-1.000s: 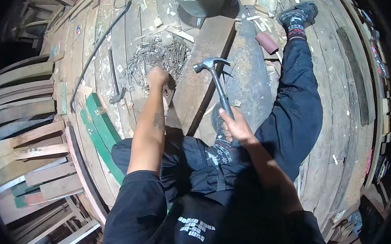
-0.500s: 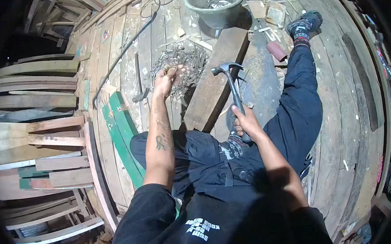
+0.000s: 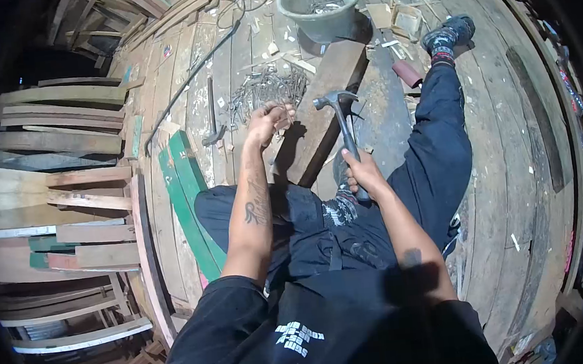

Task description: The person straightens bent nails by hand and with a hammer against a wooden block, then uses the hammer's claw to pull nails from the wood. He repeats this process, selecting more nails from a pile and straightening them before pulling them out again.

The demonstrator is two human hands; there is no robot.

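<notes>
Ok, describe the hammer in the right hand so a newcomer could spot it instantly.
Find the long dark plank running away from the seated person's lap. The hammer stands over it, gripped low on its handle by the right hand. Its curved metal claw head sets it apart from the loose nails heaped to the left.

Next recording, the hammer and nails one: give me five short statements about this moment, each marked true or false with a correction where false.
1. The right hand has its grip on the handle of a claw hammer. True.
2. The hammer head rests flat on the floor. False: it is raised above the dark plank.
3. The left hand is beside the pile of nails. True; whether it holds any nails cannot be told.
4. The green bucket lies tipped over. False: it stands upright at the plank's far end.
5. The right leg is tucked under the body. False: it stretches out, foot near the bucket.
</notes>
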